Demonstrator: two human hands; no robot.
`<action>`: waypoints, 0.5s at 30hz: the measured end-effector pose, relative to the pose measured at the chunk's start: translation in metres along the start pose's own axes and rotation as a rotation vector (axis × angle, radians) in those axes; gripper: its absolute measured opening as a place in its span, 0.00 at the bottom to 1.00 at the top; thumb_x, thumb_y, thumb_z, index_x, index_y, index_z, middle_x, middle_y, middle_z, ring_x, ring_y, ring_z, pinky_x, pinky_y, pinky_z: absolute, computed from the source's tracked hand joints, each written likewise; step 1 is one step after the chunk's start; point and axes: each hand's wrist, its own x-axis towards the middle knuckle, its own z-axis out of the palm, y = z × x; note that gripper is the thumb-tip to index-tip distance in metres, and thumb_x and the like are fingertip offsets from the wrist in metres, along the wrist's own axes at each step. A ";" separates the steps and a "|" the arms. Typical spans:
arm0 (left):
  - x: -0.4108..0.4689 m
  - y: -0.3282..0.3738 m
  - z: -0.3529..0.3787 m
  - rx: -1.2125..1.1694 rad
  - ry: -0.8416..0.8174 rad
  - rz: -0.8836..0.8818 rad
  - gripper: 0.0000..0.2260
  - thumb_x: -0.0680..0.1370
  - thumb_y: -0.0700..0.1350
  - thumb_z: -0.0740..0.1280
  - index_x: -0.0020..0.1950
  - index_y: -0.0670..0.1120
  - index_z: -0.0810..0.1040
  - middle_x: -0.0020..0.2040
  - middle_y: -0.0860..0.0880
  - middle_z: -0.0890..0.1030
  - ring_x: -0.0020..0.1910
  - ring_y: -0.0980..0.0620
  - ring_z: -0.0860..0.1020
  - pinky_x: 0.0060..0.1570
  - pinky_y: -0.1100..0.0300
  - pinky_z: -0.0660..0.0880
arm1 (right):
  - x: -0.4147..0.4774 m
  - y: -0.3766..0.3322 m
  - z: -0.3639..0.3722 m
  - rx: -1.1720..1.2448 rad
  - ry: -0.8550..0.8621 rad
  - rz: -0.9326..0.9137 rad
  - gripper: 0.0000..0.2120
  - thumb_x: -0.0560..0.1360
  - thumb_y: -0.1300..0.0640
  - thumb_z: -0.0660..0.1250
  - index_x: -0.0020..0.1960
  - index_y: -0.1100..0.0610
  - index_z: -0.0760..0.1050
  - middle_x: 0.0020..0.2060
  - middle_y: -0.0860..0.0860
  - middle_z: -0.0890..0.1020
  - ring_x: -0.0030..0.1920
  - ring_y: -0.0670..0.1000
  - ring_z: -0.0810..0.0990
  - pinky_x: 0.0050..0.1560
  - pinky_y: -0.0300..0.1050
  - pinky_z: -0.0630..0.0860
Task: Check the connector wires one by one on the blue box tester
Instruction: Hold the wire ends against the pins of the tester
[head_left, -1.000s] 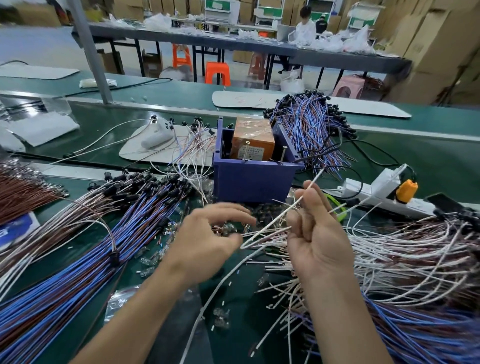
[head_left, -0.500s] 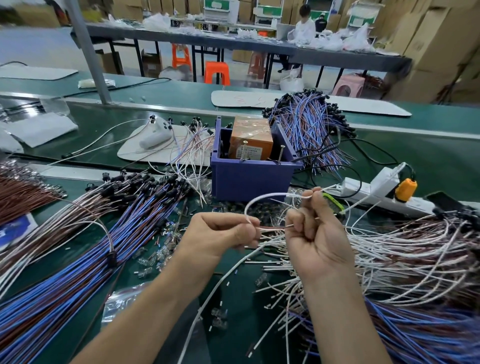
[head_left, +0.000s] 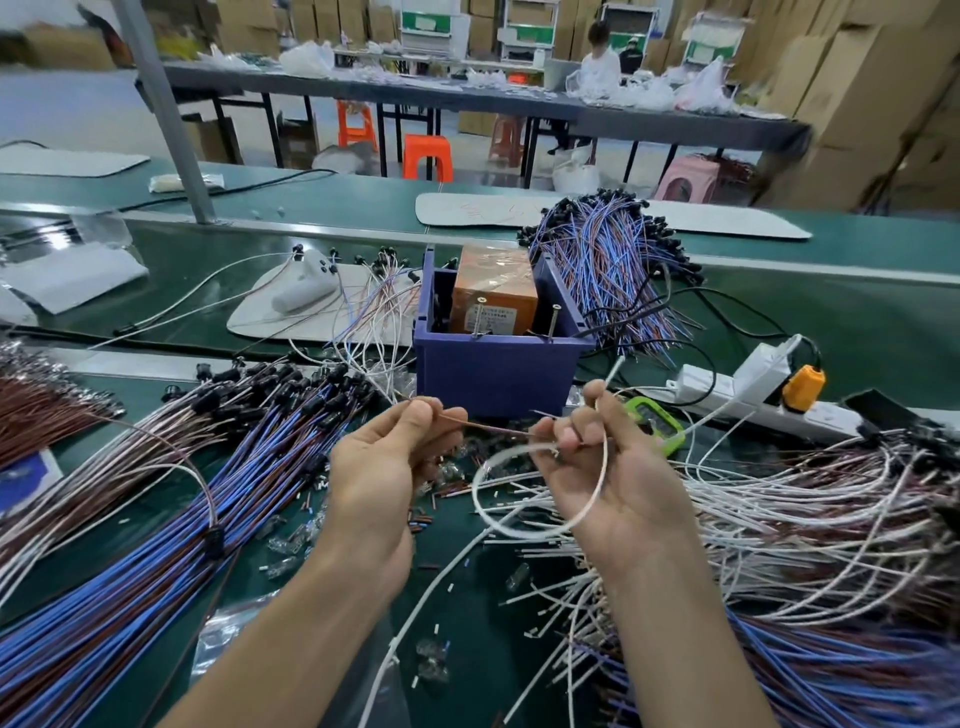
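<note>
The green bench (head_left: 831, 322) fills our view, heaped with wire. A long bundle of blue and brown leads (head_left: 156, 545) runs along our near left, a tangled white and brown pile (head_left: 805, 519) covers the near right, and another blue bundle (head_left: 608, 260) lies on the far side, just behind the tester.

The blue box tester (head_left: 498, 374) stands at the middle of the bench, just beyond our hands. It is open at the top and holds an orange-brown block (head_left: 493, 301); two screws (head_left: 553, 322) stand upright by its near wall. A white power strip (head_left: 737, 387) lies to its right.

Our left hand (head_left: 384, 467) pinches the brown end (head_left: 493, 427) of one connector wire between thumb and forefinger. Our right hand (head_left: 613, 478) grips the same wire with curled fingers, and its white length (head_left: 535, 534) loops across that palm.
</note>
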 end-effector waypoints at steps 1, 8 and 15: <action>0.002 0.002 0.003 -0.006 0.010 0.020 0.09 0.83 0.42 0.66 0.45 0.47 0.83 0.43 0.46 0.88 0.39 0.53 0.86 0.45 0.57 0.77 | 0.001 0.001 0.003 -0.046 0.016 0.001 0.03 0.77 0.59 0.68 0.47 0.59 0.79 0.28 0.50 0.67 0.28 0.49 0.68 0.49 0.48 0.79; 0.022 0.013 0.037 0.179 0.084 0.147 0.14 0.77 0.42 0.75 0.32 0.51 0.87 0.32 0.46 0.85 0.29 0.54 0.81 0.34 0.62 0.77 | 0.017 0.017 0.023 -0.372 0.257 -0.184 0.08 0.79 0.60 0.69 0.43 0.62 0.79 0.27 0.51 0.74 0.23 0.44 0.68 0.38 0.41 0.70; 0.033 0.010 0.047 0.325 0.145 0.243 0.14 0.76 0.48 0.75 0.32 0.62 0.85 0.31 0.51 0.85 0.29 0.55 0.83 0.38 0.58 0.78 | 0.033 0.016 0.024 -0.349 0.351 -0.303 0.09 0.80 0.62 0.69 0.41 0.63 0.78 0.23 0.50 0.76 0.21 0.45 0.67 0.27 0.37 0.72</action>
